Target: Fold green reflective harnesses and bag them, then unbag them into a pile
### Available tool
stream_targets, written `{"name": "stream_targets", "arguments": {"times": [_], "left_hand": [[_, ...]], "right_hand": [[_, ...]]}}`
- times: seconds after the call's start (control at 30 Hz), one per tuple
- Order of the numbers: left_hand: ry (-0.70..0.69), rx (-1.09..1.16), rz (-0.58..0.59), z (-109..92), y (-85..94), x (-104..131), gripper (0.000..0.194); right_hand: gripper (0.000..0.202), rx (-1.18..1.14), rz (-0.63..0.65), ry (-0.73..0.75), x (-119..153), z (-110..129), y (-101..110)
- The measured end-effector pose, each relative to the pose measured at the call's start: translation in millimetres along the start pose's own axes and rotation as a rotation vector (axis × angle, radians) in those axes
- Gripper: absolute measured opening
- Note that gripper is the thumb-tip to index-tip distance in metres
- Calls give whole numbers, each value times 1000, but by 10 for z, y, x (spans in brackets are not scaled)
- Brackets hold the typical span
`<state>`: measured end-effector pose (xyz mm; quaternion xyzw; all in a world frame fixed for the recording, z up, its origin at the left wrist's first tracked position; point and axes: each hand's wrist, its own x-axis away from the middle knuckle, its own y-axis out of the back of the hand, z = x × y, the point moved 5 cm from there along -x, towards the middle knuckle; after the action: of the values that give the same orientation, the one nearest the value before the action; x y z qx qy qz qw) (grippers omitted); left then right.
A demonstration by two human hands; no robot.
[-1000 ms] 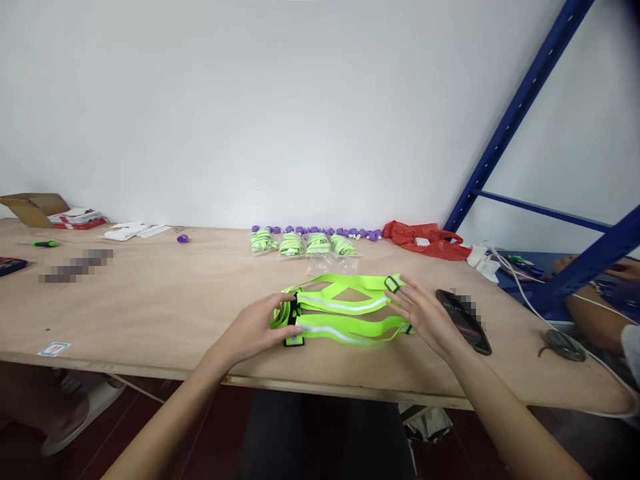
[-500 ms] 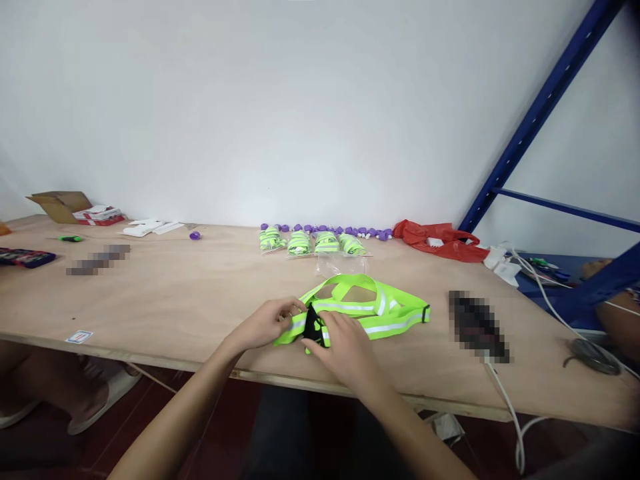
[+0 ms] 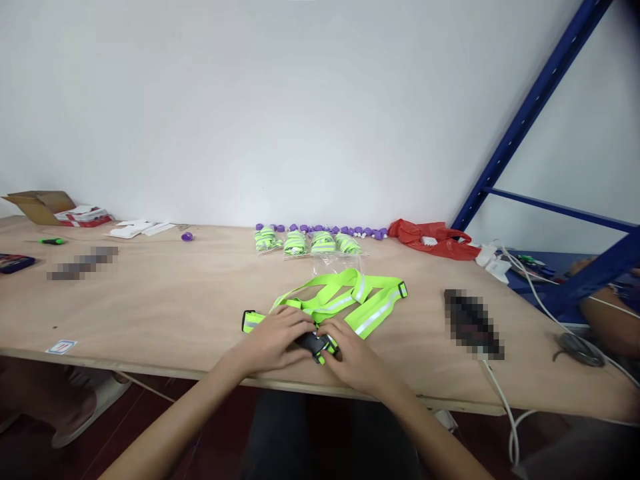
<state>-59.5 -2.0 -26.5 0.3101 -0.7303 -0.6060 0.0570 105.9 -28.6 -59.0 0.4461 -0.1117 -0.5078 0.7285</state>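
A neon yellow-green reflective strap harness (image 3: 377,313) with silver stripes lies spread on the table in front of me. Its black plastic buckle (image 3: 312,343) is between my two hands near the table's front edge. My left hand (image 3: 277,339) has its fingers closed on the buckle's left part. My right hand (image 3: 353,353) pinches the strap and the buckle's right end. Whether the two buckle halves are joined is hidden by the fingers. A clear plastic bag (image 3: 339,265) lies just behind the harness.
Several bagged green straps (image 3: 323,243) stand before a row of purple pieces (image 3: 357,231). A red plastic bag (image 3: 433,240) lies at the back right, a blurred dark object (image 3: 473,323) with a white cable nearer. A cardboard box (image 3: 40,207) is far left; another person's arm (image 3: 607,320) shows right.
Both hands have turned the black buckle from upright to nearly flat, closer to the table edge. The harness has shifted left, and a strap end with a black slider now shows beside my left hand.
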Motion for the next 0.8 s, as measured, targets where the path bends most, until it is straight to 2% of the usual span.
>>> {"name": "stream_targets", "arguments": {"times": [0.03, 0.1, 0.23, 0.33, 0.4, 0.53, 0.67, 0.8], "left_hand": [[-21, -8, 55, -55, -86, -6, 31], [-5, -52, 92, -82, -186, -29, 34], [26, -136, 126, -65, -269, -109, 31], [33, -160, 157, -95, -326, -177, 36], [40, -163, 172, -123, -356, -215, 40], [61, -114, 166, -168, -337, -278, 42], [64, -15, 72, -228, -255, -365, 47], [92, 66, 97, -290, -234, -445, 51]], "right_hand": [[27, -4, 8, 5, 21, -24, 28], [27, 13, 12, 12, 71, -66, 91], [24, 135, 9, 10, 183, -104, 129], [37, 272, -53, -22, 237, -105, 72], [34, 318, -111, -43, 253, -102, 37], [33, 254, -186, -57, 259, -100, 76], [34, 215, -242, -41, 270, -81, 202], [32, 266, -336, 42, 312, -14, 313]]}}
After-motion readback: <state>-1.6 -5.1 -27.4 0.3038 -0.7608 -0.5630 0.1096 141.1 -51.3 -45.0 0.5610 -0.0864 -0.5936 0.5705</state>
